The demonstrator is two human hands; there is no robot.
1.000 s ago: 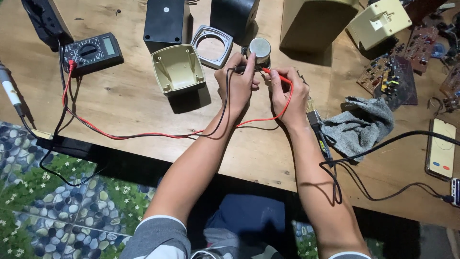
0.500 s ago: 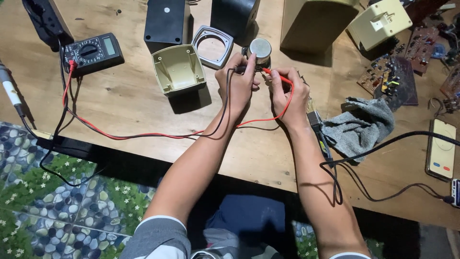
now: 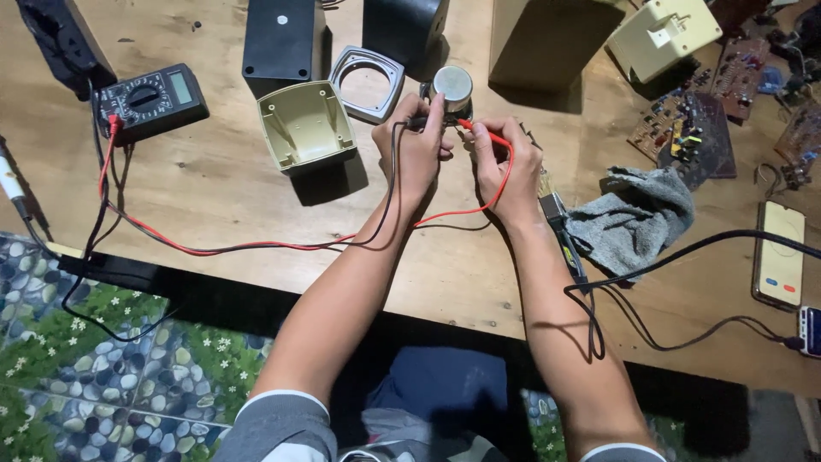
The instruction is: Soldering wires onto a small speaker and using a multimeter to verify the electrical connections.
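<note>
My left hand (image 3: 416, 152) pinches a black test probe (image 3: 419, 122) against a small round speaker driver (image 3: 451, 88) with a silver magnet, standing on the wooden table (image 3: 214, 188). My right hand (image 3: 505, 162) pinches a red test probe (image 3: 479, 133) at the same driver from the right. Black and red leads (image 3: 256, 246) trail left across the table to a dark multimeter (image 3: 150, 100) with a dial and a small screen.
A beige plastic shell (image 3: 305, 127), a grey square frame (image 3: 368, 81) and black boxes (image 3: 282, 36) lie behind. A grey cloth (image 3: 633, 218), circuit boards (image 3: 688, 128), a phone (image 3: 780, 265) and a black cable (image 3: 667, 257) lie right.
</note>
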